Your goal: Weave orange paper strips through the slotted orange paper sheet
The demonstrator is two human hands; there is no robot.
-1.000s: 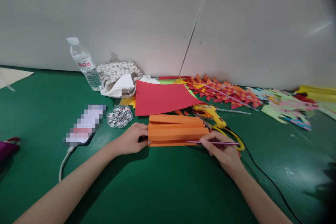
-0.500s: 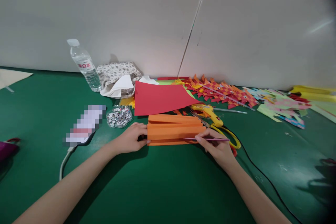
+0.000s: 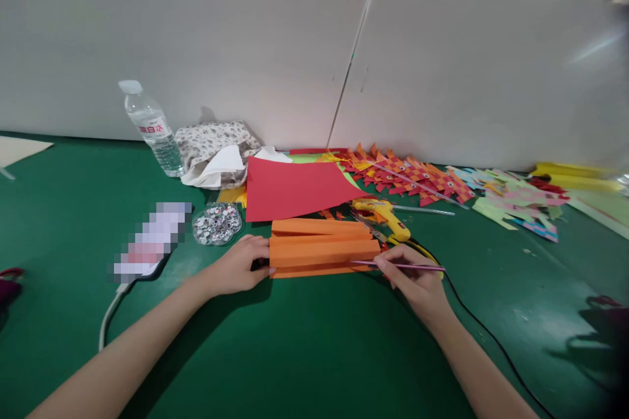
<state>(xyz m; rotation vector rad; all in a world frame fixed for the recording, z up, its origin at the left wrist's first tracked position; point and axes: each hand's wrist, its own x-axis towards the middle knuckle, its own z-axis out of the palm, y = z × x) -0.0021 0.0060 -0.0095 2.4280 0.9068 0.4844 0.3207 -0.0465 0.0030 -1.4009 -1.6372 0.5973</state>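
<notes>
A sheet of orange paper (image 3: 319,251), creased into lengthwise pleats, lies on the green table in front of me. My left hand (image 3: 242,266) grips its left end, with the fingers partly behind the paper. In my right hand (image 3: 413,278) is a thin, pointed purplish-pink stick-like tool (image 3: 417,267), pinched between thumb and fingers. Its tip lies over the lower pleat, and whether it touches the paper I cannot tell. Just behind the right hand are a yellow glue gun (image 3: 386,217) and yellow-handled scissors (image 3: 426,250), partly covered.
Red paper (image 3: 299,190) lies behind the orange sheet. At left are a pack of googly eyes (image 3: 217,223), a phone (image 3: 152,239) on a cable and a water bottle (image 3: 153,129). Woven red-orange paper pieces (image 3: 407,173) and pastel scraps (image 3: 521,195) line the partition (image 3: 196,39).
My right hand has moved slightly right with the tool, away from the paper's right end. My left hand keeps its grip. The whole view has shifted a little.
</notes>
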